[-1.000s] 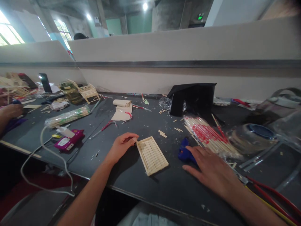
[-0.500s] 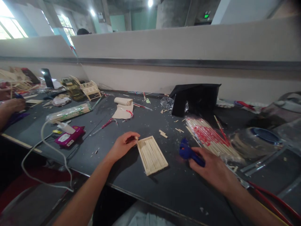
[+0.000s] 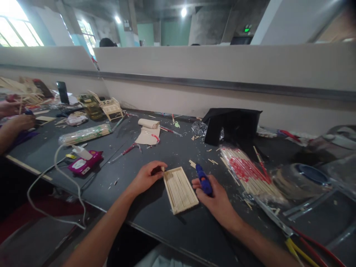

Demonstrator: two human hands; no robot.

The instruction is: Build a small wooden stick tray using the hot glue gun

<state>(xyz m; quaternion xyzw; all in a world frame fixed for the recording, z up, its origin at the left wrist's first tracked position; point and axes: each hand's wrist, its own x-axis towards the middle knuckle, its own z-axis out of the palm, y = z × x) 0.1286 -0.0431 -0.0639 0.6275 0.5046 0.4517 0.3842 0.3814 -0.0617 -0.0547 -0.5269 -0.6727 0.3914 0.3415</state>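
Note:
A flat panel of glued wooden sticks lies on the dark table in front of me. My left hand rests at its upper left corner, fingers pinched against the frame's edge. My right hand is closed round a blue glue gun, held just right of the panel with its tip pointing away from me.
A bag of red-tipped sticks lies to the right, near a black box and a clear container. A pink glue gun with a white cord, a stick bundle and a paper roll sit left. Another person's hands work at far left.
My right hand closed on the blue glue gun, lifted it and carried it left to the panel's right edge. My left hand stayed at the panel's corner.

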